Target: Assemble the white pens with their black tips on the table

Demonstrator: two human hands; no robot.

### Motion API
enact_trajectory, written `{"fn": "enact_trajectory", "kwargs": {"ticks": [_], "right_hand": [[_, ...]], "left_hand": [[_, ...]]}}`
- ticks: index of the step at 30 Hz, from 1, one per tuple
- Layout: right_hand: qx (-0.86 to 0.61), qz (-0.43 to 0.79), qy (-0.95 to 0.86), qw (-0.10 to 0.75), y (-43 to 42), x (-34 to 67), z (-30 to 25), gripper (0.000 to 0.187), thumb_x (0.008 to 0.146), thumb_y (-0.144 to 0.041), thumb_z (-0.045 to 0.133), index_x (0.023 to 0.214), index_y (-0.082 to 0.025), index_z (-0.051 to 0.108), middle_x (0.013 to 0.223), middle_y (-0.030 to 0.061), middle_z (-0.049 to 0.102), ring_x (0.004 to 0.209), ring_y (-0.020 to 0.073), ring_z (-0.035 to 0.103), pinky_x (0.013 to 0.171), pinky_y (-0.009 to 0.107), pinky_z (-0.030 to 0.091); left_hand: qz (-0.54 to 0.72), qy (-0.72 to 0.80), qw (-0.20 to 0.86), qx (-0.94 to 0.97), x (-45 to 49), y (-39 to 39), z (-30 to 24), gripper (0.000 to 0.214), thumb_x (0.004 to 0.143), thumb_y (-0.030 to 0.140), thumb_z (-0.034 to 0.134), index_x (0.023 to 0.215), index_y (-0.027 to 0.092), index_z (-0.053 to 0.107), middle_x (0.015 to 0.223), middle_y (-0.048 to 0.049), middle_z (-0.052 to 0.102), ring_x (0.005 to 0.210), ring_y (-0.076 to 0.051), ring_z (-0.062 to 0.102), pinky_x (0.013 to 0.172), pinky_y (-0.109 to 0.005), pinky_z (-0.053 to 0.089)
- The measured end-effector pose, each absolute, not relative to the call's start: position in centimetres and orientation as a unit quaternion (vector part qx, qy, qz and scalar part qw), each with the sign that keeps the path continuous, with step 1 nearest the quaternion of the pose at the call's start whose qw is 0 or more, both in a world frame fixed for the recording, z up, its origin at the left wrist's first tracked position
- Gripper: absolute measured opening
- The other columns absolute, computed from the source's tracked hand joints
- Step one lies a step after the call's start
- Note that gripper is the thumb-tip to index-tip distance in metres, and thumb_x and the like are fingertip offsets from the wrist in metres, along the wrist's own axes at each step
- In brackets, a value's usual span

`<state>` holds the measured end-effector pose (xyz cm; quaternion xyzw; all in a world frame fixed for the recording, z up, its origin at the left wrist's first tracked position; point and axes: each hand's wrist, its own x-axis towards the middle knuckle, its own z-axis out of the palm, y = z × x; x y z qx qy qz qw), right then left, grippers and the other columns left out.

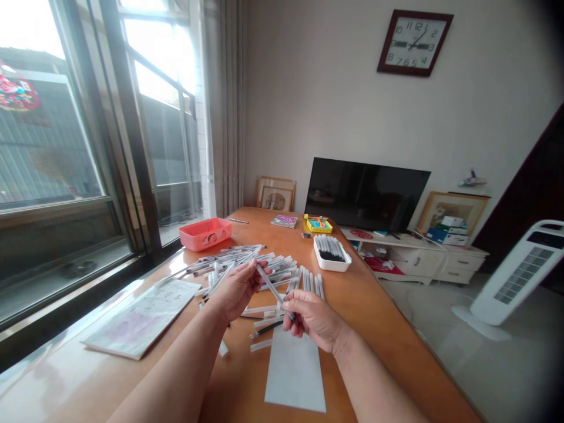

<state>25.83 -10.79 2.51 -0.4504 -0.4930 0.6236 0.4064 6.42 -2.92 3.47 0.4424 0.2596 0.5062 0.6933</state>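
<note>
My left hand [238, 289] and my right hand [311, 317] both grip one slim grey pen [269, 285] above the wooden table [374, 329]. The left fingers pinch its upper end, the right fingers close round its lower, dark-tipped end. Beneath and beyond the hands lies a loose heap of several clear pens and pen barrels [264, 261]. A thin black refill [265, 329] rests on the table just under my right hand. A white sheet of paper [294, 370] lies near the table's front.
A white tray [331, 254] filled with pens stands at the right. A pink basket [205, 233] sits at the left by the window. A written notebook [145, 317] lies at the near left. A yellow box [318, 224] and a small book [284, 221] sit at the far end.
</note>
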Motion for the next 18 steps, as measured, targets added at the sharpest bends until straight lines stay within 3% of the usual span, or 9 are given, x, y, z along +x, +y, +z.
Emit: {"fn": "enact_trajectory", "kwargs": {"ticks": [5, 8, 11, 14, 18], "right_hand": [[-0.404, 0.654, -0.453, 0.451, -10.8, 24.9, 2.5, 0.036, 0.083, -0.052, 0.067, 0.089, -0.017, 0.06, 0.051, -0.0073, 0.05, 0.039, 0.0041, 0.028, 0.041, 0.02, 0.016], [-0.333, 0.712, -0.415, 0.459, -11.1, 24.7, 3.0, 0.036, 0.088, -0.052, 0.062, 0.09, -0.017, 0.061, 0.047, -0.0104, 0.039, 0.037, 0.0043, 0.019, 0.041, 0.022, 0.015], [-0.318, 0.724, -0.408, 0.456, -11.3, 24.5, 3.3, 0.034, 0.09, -0.051, 0.059, 0.088, -0.017, 0.061, 0.045, -0.0118, 0.031, 0.037, 0.0051, 0.014, 0.04, 0.023, 0.013], [-0.372, 0.655, -0.46, 0.471, -11.3, 23.9, 3.1, 0.036, 0.091, -0.054, 0.056, 0.085, -0.019, 0.058, 0.045, -0.0111, 0.03, 0.039, 0.0064, 0.015, 0.042, 0.023, 0.012], [-0.483, 0.432, -0.606, 0.461, -11.3, 23.3, 2.8, 0.04, 0.097, -0.054, 0.047, 0.081, -0.019, 0.058, 0.053, -0.006, 0.04, 0.048, 0.0093, 0.03, 0.048, 0.024, 0.021]], "left_hand": [[0.489, 0.239, 0.712, 0.443, 6.9, -3.4, 3.6, 0.031, 0.087, 0.04, 0.069, 0.102, 0.013, 0.071, 0.093, -0.0099, 0.073, 0.072, -0.011, 0.062, 0.075, -0.025, 0.051], [0.48, 0.21, 0.727, 0.444, 6.9, -3.7, 3.7, 0.029, 0.089, 0.035, 0.069, 0.108, 0.014, 0.069, 0.097, -0.01, 0.072, 0.075, -0.011, 0.063, 0.078, -0.024, 0.052], [0.484, 0.213, 0.728, 0.436, 6.9, -3.6, 3.6, 0.021, 0.086, 0.029, 0.072, 0.1, 0.014, 0.069, 0.095, -0.0092, 0.072, 0.073, -0.009, 0.063, 0.076, -0.021, 0.052], [0.497, 0.239, 0.722, 0.418, 6.9, -3.4, 3.4, 0.017, 0.083, 0.026, 0.074, 0.093, 0.013, 0.068, 0.09, -0.0086, 0.073, 0.068, -0.008, 0.062, 0.071, -0.019, 0.051], [0.517, 0.271, 0.708, 0.398, 7.0, -3.2, 3.2, 0.016, 0.08, 0.023, 0.077, 0.089, 0.012, 0.068, 0.081, -0.007, 0.072, 0.064, -0.009, 0.062, 0.064, -0.019, 0.049]]}}
